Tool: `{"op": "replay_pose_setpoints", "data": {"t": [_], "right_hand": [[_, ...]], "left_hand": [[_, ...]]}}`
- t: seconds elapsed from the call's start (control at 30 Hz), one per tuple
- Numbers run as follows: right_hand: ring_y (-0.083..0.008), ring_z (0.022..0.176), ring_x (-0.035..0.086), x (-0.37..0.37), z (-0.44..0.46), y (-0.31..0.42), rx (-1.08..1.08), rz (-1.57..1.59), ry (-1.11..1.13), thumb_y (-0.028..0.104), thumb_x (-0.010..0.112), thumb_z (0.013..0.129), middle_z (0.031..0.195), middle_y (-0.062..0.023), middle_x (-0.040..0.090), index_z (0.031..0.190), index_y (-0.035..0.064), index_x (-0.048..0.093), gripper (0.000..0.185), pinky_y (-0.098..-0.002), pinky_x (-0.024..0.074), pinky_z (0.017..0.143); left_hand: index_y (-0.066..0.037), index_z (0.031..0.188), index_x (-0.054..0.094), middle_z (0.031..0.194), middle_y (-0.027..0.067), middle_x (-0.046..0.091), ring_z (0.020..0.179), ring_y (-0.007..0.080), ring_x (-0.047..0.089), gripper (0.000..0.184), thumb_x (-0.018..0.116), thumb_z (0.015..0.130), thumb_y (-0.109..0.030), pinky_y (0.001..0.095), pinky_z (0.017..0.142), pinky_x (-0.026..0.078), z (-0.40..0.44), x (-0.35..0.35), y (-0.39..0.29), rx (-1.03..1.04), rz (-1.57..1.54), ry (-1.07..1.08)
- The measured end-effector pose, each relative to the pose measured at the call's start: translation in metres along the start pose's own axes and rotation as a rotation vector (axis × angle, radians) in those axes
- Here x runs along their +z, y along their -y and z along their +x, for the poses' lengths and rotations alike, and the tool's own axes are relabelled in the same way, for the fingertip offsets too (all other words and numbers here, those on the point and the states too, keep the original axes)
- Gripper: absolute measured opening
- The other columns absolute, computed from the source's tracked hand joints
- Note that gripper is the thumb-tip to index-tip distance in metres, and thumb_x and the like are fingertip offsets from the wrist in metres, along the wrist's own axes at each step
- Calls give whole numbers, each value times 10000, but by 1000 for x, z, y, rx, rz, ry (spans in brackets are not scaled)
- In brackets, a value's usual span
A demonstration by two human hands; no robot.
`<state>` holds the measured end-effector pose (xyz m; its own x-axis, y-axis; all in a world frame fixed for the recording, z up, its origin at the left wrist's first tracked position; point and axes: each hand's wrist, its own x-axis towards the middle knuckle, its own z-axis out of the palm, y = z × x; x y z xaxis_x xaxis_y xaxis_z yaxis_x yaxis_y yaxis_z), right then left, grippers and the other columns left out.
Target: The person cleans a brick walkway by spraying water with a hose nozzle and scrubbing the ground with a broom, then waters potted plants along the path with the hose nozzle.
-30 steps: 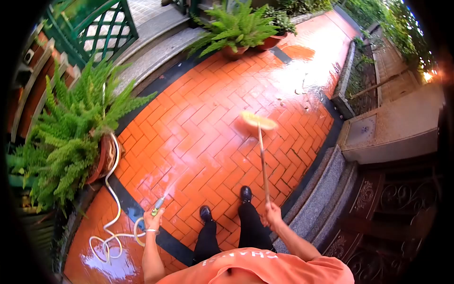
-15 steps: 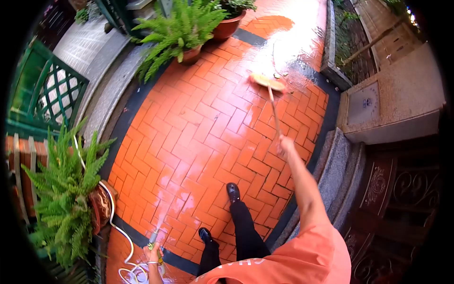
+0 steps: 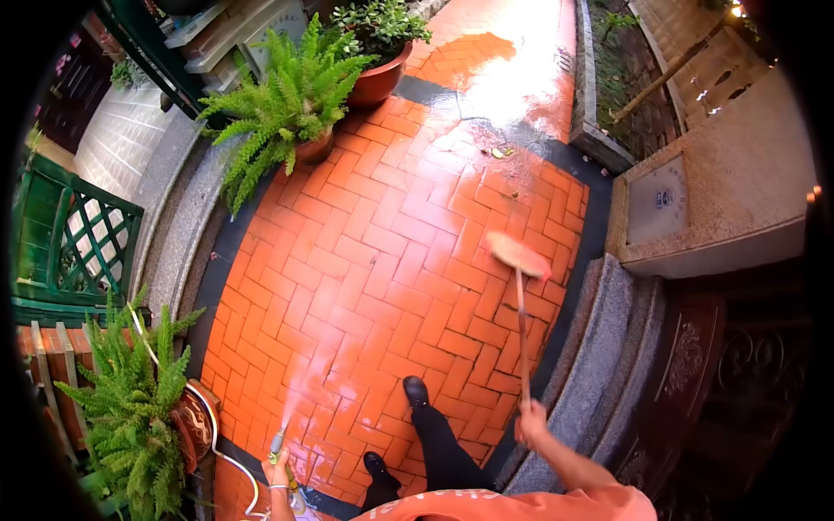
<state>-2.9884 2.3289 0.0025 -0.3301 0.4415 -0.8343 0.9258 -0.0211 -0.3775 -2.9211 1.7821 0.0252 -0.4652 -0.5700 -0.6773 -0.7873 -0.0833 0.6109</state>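
My right hand (image 3: 531, 424) is closed around the wooden handle of a push broom (image 3: 522, 339). The broom's pale, wide head (image 3: 519, 256) is blurred and lies over the wet orange brick paving (image 3: 347, 286), toward the right side. At the lower left, my left hand (image 3: 276, 471) grips a hose spray nozzle (image 3: 277, 441). A thin jet of water (image 3: 295, 395) leaves the nozzle and points up the paving. A white hose (image 3: 230, 456) curves along the ground to the left of that hand.
A potted fern (image 3: 139, 408) stands at lower left, with another fern (image 3: 291, 108) and a terracotta pot (image 3: 380, 80) at upper left. Granite steps (image 3: 569, 373) border the right side. Small leaves (image 3: 499, 153) lie on the wet ground. A green lattice gate (image 3: 82, 239) stands at left.
My right hand has drawn the broom back toward me, and its head has moved nearer and slightly right. The left hand still sprays, a little lower in view.
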Motion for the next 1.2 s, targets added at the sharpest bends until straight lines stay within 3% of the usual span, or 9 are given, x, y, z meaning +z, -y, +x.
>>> {"op": "replay_pose_setpoints", "data": {"t": [0.23,0.47,0.53,0.63,0.73,0.83,0.93,1.03,1.2], "right_hand": [[-187,302,415,-60,197,171,-83,338,71,304,407,960,443,-48,414,850,101,491,246,-355,303,269],[-157,300,371,-91,38,-104,-300,22,10,331,353,973,479,-25,408,958,138,455,219,-314,288,259],[-140,332,348,-57,-49,-46,-2,27,73,300,377,967,547,-23,414,913,133,445,188,-287,283,268],[-116,350,318,-37,-48,-33,333,78,107,254,408,943,561,-14,391,882,142,430,129,-260,257,279],[-101,343,325,-20,-49,7,96,144,166,235,434,926,515,-8,369,865,135,397,123,-257,267,277],[-163,322,433,-13,-116,13,-169,-324,267,277,428,943,474,-43,431,920,85,355,207,-311,346,271],[-54,583,377,-44,-41,-70,-612,-549,301,172,552,872,639,46,404,773,86,459,161,-252,316,482],[-62,591,388,28,-69,-42,-625,-429,514,173,558,878,640,46,419,766,64,472,178,-249,338,508],[-195,443,520,204,-189,66,-876,-1009,764,221,525,900,558,-95,536,897,-4,520,225,-319,389,416]], "left_hand": [[-18,823,591,541,62,537,393,148,509,252,678,816,-254,287,360,438,-1,-10,5,18,-74,-32],[-77,737,633,588,27,575,395,138,500,215,730,773,-266,271,365,386,35,-65,92,-9,-118,-186],[-95,792,644,645,-4,574,452,115,516,167,760,744,-206,278,386,401,-20,-25,-3,-135,-180,-275],[-135,841,572,579,-2,535,413,119,491,237,743,762,-280,272,367,415,-5,-37,22,-174,-244,-177],[-90,645,558,526,6,504,401,113,475,329,745,747,-340,274,360,384,3,-49,45,-108,-300,-249],[-73,612,530,489,31,482,371,141,474,372,726,764,-352,291,350,407,4,-100,68,-112,-313,-354],[-82,564,479,442,49,443,320,178,440,435,700,779,-389,310,334,396,-4,-159,136,-371,-412,-557],[-95,557,463,440,49,436,323,182,439,471,705,754,-448,320,327,384,-14,-184,157,-425,-584,-644],[-84,575,485,459,37,453,339,149,446,434,708,770,-401,284,318,356,-25,-196,154,-418,-895,-675]]}}
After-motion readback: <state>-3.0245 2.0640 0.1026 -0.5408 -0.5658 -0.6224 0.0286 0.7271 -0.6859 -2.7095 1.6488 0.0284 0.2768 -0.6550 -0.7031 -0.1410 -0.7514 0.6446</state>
